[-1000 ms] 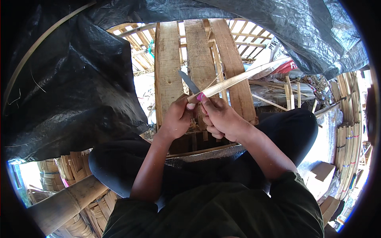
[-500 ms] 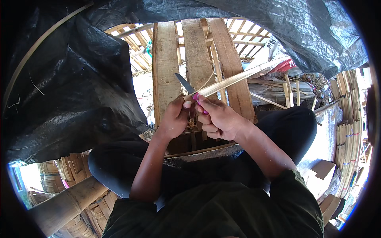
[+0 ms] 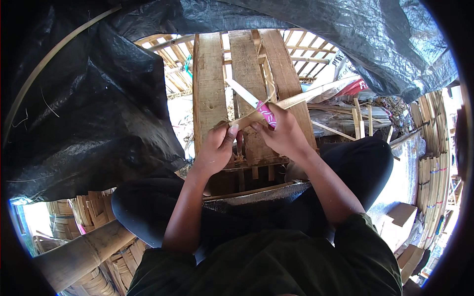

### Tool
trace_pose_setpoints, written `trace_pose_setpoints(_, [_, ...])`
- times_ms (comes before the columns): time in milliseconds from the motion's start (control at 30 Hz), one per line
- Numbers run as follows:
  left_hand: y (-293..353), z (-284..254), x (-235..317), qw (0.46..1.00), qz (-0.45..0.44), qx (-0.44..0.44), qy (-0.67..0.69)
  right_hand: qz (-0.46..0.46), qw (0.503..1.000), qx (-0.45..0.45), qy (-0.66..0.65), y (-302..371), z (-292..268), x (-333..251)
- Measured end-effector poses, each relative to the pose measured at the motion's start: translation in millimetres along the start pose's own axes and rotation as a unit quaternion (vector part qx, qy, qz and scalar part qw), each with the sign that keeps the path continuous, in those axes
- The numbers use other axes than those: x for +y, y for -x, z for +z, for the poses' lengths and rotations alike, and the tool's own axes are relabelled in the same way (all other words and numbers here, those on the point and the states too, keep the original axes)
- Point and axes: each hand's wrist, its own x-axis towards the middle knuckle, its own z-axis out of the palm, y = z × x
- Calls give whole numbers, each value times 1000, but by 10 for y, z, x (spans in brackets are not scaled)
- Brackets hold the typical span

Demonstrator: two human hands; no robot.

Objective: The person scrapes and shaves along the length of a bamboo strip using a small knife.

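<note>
My left hand [image 3: 216, 149] pinches the near end of a long, pale bamboo strip [image 3: 314, 92], which slants up to the right. Closed round the pink patterned handle of a knife [image 3: 267, 114] is my right hand [image 3: 284, 133], a little further along the strip. The knife's bright blade points up and to the left, lying across the strip. A thin curled sliver [image 3: 270, 89] rises near the blade. My right fingers also seem to touch the strip, though the palm side is hidden.
Wooden planks [image 3: 210, 93] run away in front of me. Black plastic sheeting [image 3: 84, 113] hangs at the left and a silvery tarp [image 3: 395, 39] at upper right. Bundled bamboo slats [image 3: 432, 192] stand at the right. A thick bamboo pole [image 3: 81, 254] lies at lower left, beside woven baskets.
My right hand has moved right along the strip with the knife, away from my left hand. The blade has turned and now catches the light. My left hand stays nearly in place.
</note>
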Motion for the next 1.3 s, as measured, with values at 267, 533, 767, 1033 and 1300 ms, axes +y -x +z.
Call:
trace_pose_setpoints(267, [-47,-2,95,989,71,120,-52,21,999,-24,-8,-12,31,-41])
trace_pose_setpoints(533, [-57,4,102,958,168,212,-93,-24,997,3,-70,22,71,-10])
trace_pose_setpoints(767, [-49,-41,45,960,178,212,-43,-4,999,-32,17,-9,48,-11])
trace_pose_setpoints(1033, [41,-212,62,900,231,370,15,20,999,-29,4,-2,59,-25])
trace_pose_setpoints(1300, [-105,-351,-199,804,-140,485,315,17,999,-35,-13,7,63,-42])
